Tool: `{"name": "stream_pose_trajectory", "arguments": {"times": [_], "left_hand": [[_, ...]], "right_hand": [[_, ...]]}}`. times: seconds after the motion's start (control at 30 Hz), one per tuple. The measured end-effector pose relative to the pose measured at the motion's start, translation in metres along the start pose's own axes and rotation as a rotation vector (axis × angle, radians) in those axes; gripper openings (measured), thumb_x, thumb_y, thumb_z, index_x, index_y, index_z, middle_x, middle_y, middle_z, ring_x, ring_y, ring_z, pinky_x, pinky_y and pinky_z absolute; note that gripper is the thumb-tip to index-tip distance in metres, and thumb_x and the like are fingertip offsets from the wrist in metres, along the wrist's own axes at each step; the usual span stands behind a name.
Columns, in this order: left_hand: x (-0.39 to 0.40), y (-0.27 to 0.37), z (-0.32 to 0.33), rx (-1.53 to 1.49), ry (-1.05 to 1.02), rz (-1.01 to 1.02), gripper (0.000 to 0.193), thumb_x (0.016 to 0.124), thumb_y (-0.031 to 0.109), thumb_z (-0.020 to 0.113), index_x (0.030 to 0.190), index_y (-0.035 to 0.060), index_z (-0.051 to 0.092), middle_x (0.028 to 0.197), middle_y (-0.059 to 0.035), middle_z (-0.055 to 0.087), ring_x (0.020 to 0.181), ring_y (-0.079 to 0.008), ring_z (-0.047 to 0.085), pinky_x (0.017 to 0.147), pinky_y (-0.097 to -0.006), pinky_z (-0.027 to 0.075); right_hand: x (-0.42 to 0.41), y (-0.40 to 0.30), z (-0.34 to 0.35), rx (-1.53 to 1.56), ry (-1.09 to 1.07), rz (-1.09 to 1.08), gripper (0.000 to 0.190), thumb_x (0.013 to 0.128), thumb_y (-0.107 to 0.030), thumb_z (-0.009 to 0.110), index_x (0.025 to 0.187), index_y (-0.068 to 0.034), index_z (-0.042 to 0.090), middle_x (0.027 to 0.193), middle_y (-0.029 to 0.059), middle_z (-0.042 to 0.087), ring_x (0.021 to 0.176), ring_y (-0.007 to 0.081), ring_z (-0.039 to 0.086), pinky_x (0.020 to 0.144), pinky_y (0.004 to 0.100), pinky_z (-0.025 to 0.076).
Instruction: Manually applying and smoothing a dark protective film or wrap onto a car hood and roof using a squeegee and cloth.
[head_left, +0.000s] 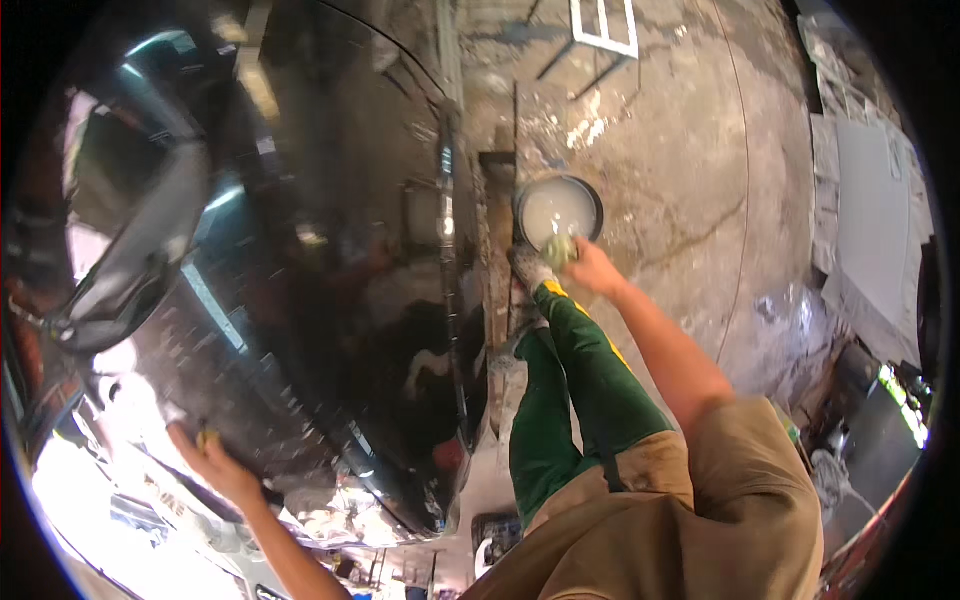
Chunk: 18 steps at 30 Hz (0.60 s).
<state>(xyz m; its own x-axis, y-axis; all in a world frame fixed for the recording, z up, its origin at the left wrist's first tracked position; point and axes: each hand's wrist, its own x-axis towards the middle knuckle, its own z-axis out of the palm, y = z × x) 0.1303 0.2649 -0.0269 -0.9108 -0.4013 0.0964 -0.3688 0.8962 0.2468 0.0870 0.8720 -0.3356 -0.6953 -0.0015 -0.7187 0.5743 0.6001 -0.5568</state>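
Note:
My right hand (594, 268) is closed on a pale greenish, blurred sponge or cloth (559, 253) at the near rim of a round basin (598, 204) of cloudy whitish liquid. The basin stands on the floor beside my shoe. To the left spreads a glossy black car body panel (352, 247), wet with droplets towards its lower left. Over that panel's lower left part is my left hand (217, 465), against bright glare. Something small and yellowish shows at its fingers; whether it is held I cannot tell.
A black side mirror (139, 262) juts out at the left. A white-topped metal stand (606, 45) is at the top of the concrete floor (675, 172). Grey covered items (870, 217) line the right side. A dark tray (499, 536) lies near the panel's lower end.

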Motion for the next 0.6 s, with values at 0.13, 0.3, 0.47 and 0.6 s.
{"name": "stream_pose_trajectory", "arguments": {"times": [0.13, 0.3, 0.47, 0.6], "left_hand": [[0.006, -0.014, -0.017, 0.081, 0.008, -0.012, 0.062, 0.109, 0.037, 0.034, 0.157, -0.0021, 0.031, 0.164, -0.0195, 0.031, 0.151, -0.0338, 0.029, 0.125, -0.0456, 0.018], [-0.007, -0.096, -0.041, 0.282, 0.028, -0.028, 0.071, 0.109, 0.047, 0.022, 0.157, -0.0052, 0.029, 0.164, -0.0220, 0.028, 0.152, -0.0357, 0.026, 0.126, -0.0477, 0.016], [-0.009, -0.121, -0.032, 0.414, -0.083, 0.111, 0.072, 0.109, 0.048, 0.020, 0.157, -0.0053, 0.028, 0.164, -0.0226, 0.027, 0.153, -0.0361, 0.025, 0.126, -0.0481, 0.016], [-0.013, -0.125, -0.060, 0.513, -0.094, 0.217, 0.074, 0.109, 0.049, 0.018, 0.157, -0.0054, 0.028, 0.165, -0.0230, 0.026, 0.153, -0.0363, 0.025, 0.126, -0.0484, 0.016]], "right_hand": [[0.109, 0.066, 0.034, -0.328, 0.067, 0.092, 0.046, 0.082, -0.028, 0.065, 0.118, -0.003, 0.054, 0.113, 0.0292, 0.068, 0.107, 0.0465, 0.065, 0.091, 0.0522, 0.052], [0.177, 0.070, 0.100, -0.281, 0.026, 0.299, 0.061, 0.087, -0.036, 0.065, 0.139, -0.006, 0.048, 0.121, 0.0262, 0.069, 0.115, 0.0418, 0.066, 0.100, 0.0483, 0.052], [0.220, 0.118, 0.100, -0.483, -0.157, 0.361, 0.072, 0.084, -0.041, 0.072, 0.142, -0.006, 0.048, 0.128, 0.0266, 0.065, 0.118, 0.0393, 0.065, 0.102, 0.0478, 0.051], [0.210, 0.110, 0.092, -0.495, -0.193, 0.280, 0.077, 0.086, -0.039, 0.074, 0.147, -0.004, 0.044, 0.131, 0.0268, 0.063, 0.121, 0.0386, 0.063, 0.102, 0.0479, 0.050]]}}
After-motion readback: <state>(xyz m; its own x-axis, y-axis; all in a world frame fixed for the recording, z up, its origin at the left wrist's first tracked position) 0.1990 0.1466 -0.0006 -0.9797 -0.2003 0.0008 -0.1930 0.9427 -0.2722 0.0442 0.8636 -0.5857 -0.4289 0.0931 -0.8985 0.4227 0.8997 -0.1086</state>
